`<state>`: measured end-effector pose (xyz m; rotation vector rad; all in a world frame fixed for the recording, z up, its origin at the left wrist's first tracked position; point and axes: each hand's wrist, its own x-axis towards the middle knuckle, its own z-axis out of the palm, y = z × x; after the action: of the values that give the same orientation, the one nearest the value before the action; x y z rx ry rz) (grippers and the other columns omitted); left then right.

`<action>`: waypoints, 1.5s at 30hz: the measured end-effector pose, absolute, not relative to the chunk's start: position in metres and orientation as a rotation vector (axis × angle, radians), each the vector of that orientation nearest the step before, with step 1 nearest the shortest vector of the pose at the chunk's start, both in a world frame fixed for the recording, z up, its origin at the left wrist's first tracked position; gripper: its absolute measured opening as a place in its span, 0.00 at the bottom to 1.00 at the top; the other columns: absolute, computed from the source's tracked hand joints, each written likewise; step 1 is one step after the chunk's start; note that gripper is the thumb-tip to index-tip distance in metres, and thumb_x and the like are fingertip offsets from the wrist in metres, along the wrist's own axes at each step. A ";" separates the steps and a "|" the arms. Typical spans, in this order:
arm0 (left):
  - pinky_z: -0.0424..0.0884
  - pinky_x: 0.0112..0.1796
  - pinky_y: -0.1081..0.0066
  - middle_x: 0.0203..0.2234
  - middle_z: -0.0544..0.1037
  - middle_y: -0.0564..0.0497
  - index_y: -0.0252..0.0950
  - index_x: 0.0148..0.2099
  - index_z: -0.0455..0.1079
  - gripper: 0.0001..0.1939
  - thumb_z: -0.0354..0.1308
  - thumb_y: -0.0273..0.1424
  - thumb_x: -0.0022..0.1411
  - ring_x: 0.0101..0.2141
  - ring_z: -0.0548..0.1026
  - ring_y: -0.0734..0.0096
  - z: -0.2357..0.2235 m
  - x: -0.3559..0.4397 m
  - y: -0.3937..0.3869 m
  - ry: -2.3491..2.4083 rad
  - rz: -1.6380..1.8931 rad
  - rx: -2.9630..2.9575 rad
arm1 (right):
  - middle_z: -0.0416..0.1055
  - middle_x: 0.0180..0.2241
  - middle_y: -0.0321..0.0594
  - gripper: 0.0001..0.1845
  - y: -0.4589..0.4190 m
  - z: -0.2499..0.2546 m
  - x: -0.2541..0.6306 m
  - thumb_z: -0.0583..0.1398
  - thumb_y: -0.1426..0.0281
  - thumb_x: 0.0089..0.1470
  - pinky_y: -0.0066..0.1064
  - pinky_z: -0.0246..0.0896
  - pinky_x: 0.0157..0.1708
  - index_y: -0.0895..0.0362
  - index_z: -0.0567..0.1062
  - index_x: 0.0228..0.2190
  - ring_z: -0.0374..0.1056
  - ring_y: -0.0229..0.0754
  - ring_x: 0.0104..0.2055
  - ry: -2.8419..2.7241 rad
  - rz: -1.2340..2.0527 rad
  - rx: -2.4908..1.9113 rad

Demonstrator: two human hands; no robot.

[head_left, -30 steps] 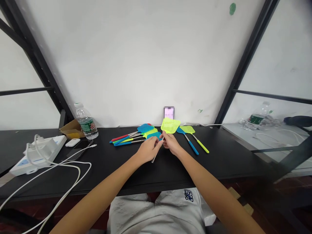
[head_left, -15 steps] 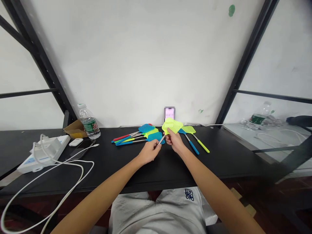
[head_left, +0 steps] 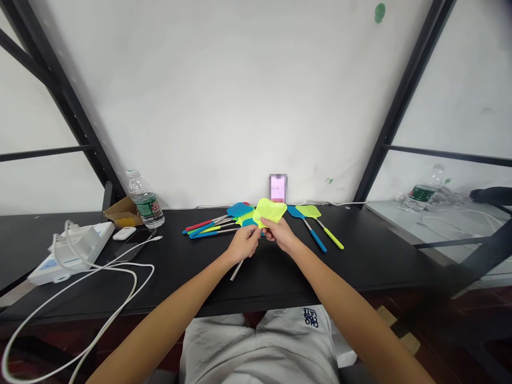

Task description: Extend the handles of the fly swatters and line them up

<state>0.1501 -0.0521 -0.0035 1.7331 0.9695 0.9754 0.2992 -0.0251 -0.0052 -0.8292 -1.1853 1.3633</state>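
Left hand [head_left: 243,244]: closed around slim silver metal rod [head_left: 237,271], shifted up beside right hand [head_left: 279,233]; lower rod end now exposed below. Right hand: yellow-green perforated plastic swatter head [head_left: 270,211] pinched, just beyond hands. Join poorly seen, apparently steadied by both.

The held swatter [head_left: 270,211] is bright yellow-green, patterned with small holes; its rod [head_left: 237,270] is silver. The table [head_left: 372,256] is black, the wall [head_left: 256,106] white, the shorts [head_left: 256,354] pale grey.
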 end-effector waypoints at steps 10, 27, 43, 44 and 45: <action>0.52 0.12 0.80 0.12 0.57 0.63 0.36 0.30 0.59 0.18 0.54 0.45 0.62 0.09 0.54 0.84 0.008 0.153 -0.055 0.807 1.018 1.558 | 0.66 0.17 0.34 0.19 -0.027 0.004 0.297 0.68 0.59 0.44 0.22 0.44 0.14 0.60 0.71 0.28 0.57 0.30 0.16 -1.123 1.402 -0.762; 0.50 0.14 0.78 0.11 0.57 0.62 0.37 0.26 0.56 0.19 0.52 0.45 0.61 0.10 0.54 0.84 0.003 0.148 -0.055 0.921 1.001 1.709 | 0.63 0.15 0.33 0.14 -0.017 0.011 0.310 0.65 0.64 0.46 0.22 0.44 0.11 0.59 0.67 0.24 0.55 0.30 0.14 -0.958 1.259 -0.865; 0.54 0.24 0.75 0.16 0.62 0.58 0.36 0.29 0.64 0.16 0.49 0.41 0.63 0.20 0.60 0.77 -0.001 0.134 -0.056 1.238 1.102 2.174 | 0.66 0.16 0.36 0.10 -0.007 0.001 0.348 0.63 0.67 0.47 0.22 0.41 0.09 0.61 0.70 0.22 0.55 0.30 0.13 -1.307 1.081 -1.524; 0.53 0.24 0.74 0.16 0.61 0.58 0.36 0.29 0.64 0.15 0.49 0.40 0.63 0.20 0.59 0.78 -0.001 0.134 -0.058 1.239 1.077 2.221 | 0.66 0.17 0.37 0.11 -0.007 0.000 0.350 0.62 0.67 0.47 0.22 0.41 0.09 0.61 0.70 0.21 0.56 0.30 0.13 -1.330 1.089 -1.584; 0.53 0.25 0.74 0.15 0.60 0.59 0.36 0.28 0.63 0.14 0.49 0.39 0.63 0.19 0.58 0.78 0.000 0.134 -0.059 1.240 1.048 2.269 | 0.67 0.17 0.37 0.11 -0.006 -0.001 0.352 0.62 0.67 0.47 0.22 0.41 0.09 0.61 0.69 0.20 0.56 0.31 0.13 -1.347 1.101 -1.629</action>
<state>0.1339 -0.0587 -0.0001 2.2695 1.2400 1.0478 0.3520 -0.0061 -0.0011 -1.6286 -1.3469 1.1013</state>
